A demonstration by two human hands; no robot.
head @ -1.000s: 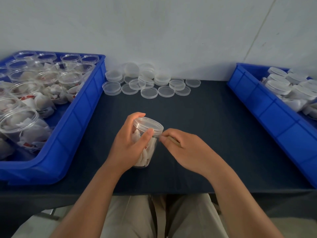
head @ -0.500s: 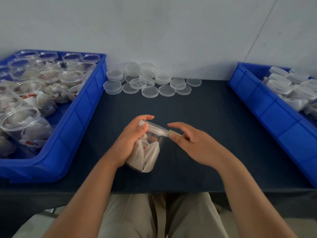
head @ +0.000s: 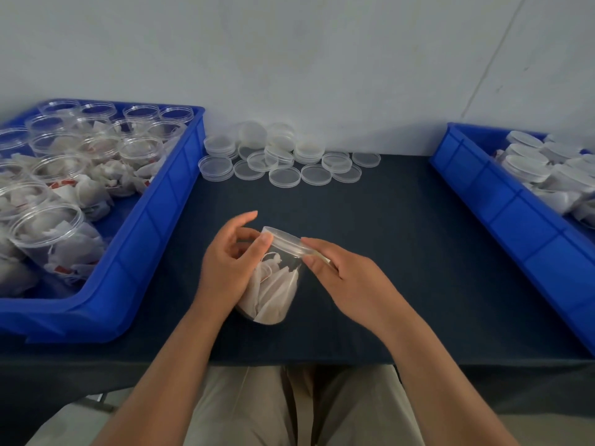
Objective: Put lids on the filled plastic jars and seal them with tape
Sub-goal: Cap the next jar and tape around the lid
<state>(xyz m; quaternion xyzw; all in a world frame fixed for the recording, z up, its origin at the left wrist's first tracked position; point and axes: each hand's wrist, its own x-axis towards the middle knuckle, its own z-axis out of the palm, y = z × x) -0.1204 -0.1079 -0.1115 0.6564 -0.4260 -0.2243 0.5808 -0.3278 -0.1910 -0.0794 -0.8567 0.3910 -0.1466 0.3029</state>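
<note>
A clear plastic jar (head: 277,284) filled with white sachets tilts over the dark table, its clear lid (head: 286,241) on top. My left hand (head: 231,262) grips the jar's left side, thumb pressed against the lid's rim. My right hand (head: 341,272) touches the lid's right edge, its thumb and forefinger pinching a small strip of tape (head: 322,256) against the jar. Loose clear lids (head: 283,157) lie in a heap at the back of the table.
A blue bin (head: 154,226) on the left holds several open filled jars (head: 48,226). Another blue bin (head: 502,207) on the right holds lidded jars (head: 528,165). A pale wall rises behind the table. My lap shows below the table's front edge.
The jar went from upright to tilted toward me and to the left. My left hand shifted its hold, and my right hand stayed at the lid's right edge.
</note>
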